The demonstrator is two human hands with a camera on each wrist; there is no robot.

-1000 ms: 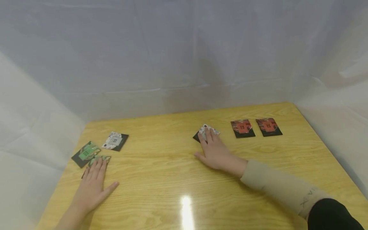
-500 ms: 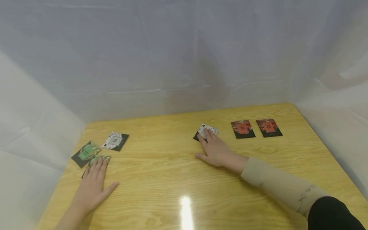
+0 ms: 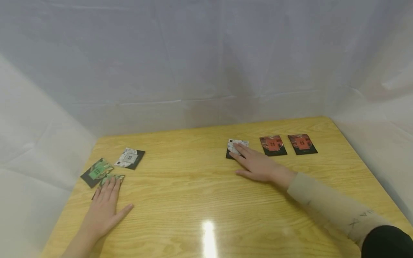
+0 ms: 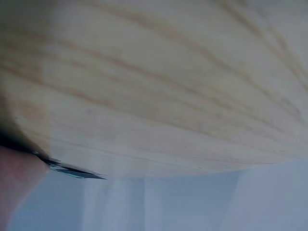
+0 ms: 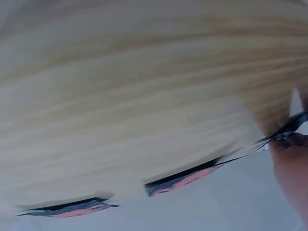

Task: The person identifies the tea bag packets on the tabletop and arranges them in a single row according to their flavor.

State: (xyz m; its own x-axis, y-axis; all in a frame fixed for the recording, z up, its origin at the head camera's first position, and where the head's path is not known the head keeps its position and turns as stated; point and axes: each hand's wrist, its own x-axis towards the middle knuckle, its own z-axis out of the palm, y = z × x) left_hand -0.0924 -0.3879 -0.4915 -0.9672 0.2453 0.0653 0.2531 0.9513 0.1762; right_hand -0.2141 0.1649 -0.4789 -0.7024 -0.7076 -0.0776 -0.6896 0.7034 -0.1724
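Observation:
In the head view, my left hand (image 3: 102, 213) lies with straight fingers over a flat green-and-black packet (image 3: 121, 177), covering most of it. A second green packet (image 3: 96, 172) touches or nearly meets it at the upper left, and a white-and-black packet (image 3: 129, 158) lies just behind. My right hand (image 3: 259, 165) stretches its fingers onto another white-and-black packet (image 3: 233, 144), fingertips on its printed face. That packet lies left of a red-and-black packet (image 3: 273, 144). In the right wrist view, the hand (image 5: 292, 166) shows at the right edge with the packet under its fingers.
A second red packet (image 3: 302, 143) lies farther right, near the back corner of the wooden table (image 3: 180, 200). White sheeting (image 3: 161, 64) hangs behind the table and along both sides. A bright light reflection shows on the near part of the tabletop.
My right hand has slid the white-and-black packet rightward, closer to the red ones, and the packet has turned from a slant to nearly straight. The left hand has stayed in place.

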